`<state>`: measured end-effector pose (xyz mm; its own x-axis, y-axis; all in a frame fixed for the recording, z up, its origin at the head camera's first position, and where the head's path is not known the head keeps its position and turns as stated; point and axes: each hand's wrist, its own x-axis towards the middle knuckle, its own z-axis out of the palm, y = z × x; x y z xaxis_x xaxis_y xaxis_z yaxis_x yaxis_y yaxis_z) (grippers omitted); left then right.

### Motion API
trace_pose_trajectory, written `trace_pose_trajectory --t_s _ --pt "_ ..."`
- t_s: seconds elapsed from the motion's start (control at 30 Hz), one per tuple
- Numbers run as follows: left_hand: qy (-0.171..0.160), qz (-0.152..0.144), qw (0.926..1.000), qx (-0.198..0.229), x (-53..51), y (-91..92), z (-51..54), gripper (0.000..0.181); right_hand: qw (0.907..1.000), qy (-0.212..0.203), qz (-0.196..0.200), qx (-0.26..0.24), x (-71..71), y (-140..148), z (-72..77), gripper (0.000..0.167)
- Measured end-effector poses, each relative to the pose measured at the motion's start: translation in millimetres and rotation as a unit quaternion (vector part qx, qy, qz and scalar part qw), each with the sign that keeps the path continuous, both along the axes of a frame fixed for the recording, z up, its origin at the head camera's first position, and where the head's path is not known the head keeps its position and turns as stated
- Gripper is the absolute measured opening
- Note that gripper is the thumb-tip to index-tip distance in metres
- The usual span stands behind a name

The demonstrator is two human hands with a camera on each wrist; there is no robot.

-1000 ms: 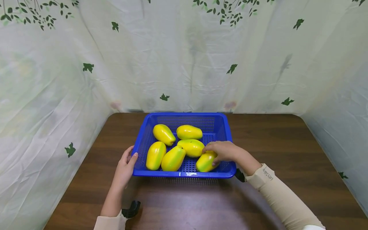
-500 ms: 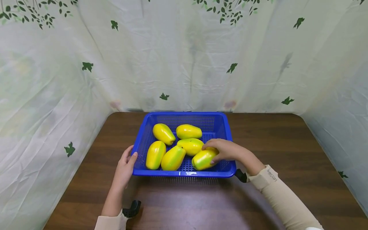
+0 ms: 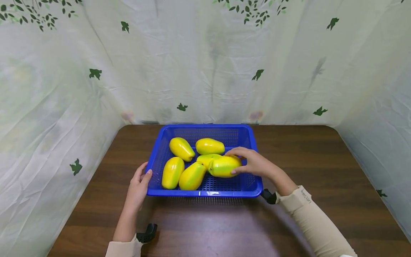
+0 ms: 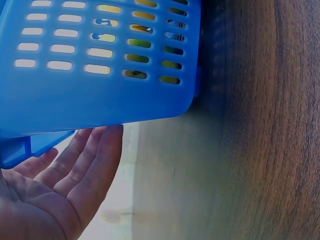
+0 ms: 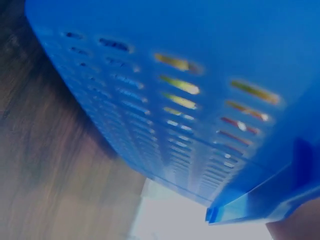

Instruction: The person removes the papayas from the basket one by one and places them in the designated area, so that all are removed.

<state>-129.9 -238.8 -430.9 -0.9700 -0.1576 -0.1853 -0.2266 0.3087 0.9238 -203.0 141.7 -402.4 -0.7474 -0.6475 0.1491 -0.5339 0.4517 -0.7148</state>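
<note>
A blue perforated basket (image 3: 205, 193) holds several shiny yellow-green papayas. My right hand (image 3: 253, 162) grips one papaya (image 3: 224, 167) at its right end, thumb on the near side and fingers over the far side. That papaya is raised above the basket floor and partly covers another papaya (image 3: 205, 159) behind it. At the left rim, my left hand (image 3: 138, 185) holds the basket, its thumb at the rim. The left wrist view has the fingers of this hand (image 4: 60, 195) against the outer wall under the rim. The right wrist view shows mostly basket wall (image 5: 125, 20); the gripping fingers are hidden there.
Other papayas (image 3: 182, 149) lie in the back and left of the basket, one (image 3: 192, 176) near its front. The basket is on a brown wooden table (image 3: 305, 160). A pale leaf-printed curtain (image 3: 199, 64) surrounds the table's back and sides.
The right hand has lifted the papaya from the basket's front right corner, moving it up and slightly left, and its narrow end has turned. The left hand stays at the rim.
</note>
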Motion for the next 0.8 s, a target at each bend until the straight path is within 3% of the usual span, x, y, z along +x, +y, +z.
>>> trace_pose_trajectory --t_s 0.07,0.3,0.37,0.5,0.67,0.8 --pt "0.001 0.0 1.0 0.0 0.0 0.0 -0.1 0.058 0.9993 0.015 -0.016 -0.029 0.0 1 -1.2 0.051" --pt "0.005 0.002 1.0 0.003 -0.4 -0.3 -0.5 0.057 0.9888 0.044 -0.083 -0.116 19.9 0 32.0 0.05" --pt "0.006 0.003 1.0 0.005 -0.3 -0.3 -0.6 0.057 0.9833 0.061 -0.11 -0.132 20.7 4 33.4 0.05" --pt "0.007 0.003 1.0 0.005 -0.2 -0.1 -0.8 0.057 0.9678 0.092 -0.16 -0.171 20.4 13 31.8 0.049" --pt "0.007 0.002 0.9999 0.007 -0.2 0.2 -0.9 0.057 0.9487 0.114 -0.222 -0.194 8.9 33 11.7 0.051" --pt "0.009 0.003 0.9999 0.011 0.3 0.5 -1.3 0.057 0.9328 0.128 -0.281 -0.185 2.2 47 -3.8 0.052"
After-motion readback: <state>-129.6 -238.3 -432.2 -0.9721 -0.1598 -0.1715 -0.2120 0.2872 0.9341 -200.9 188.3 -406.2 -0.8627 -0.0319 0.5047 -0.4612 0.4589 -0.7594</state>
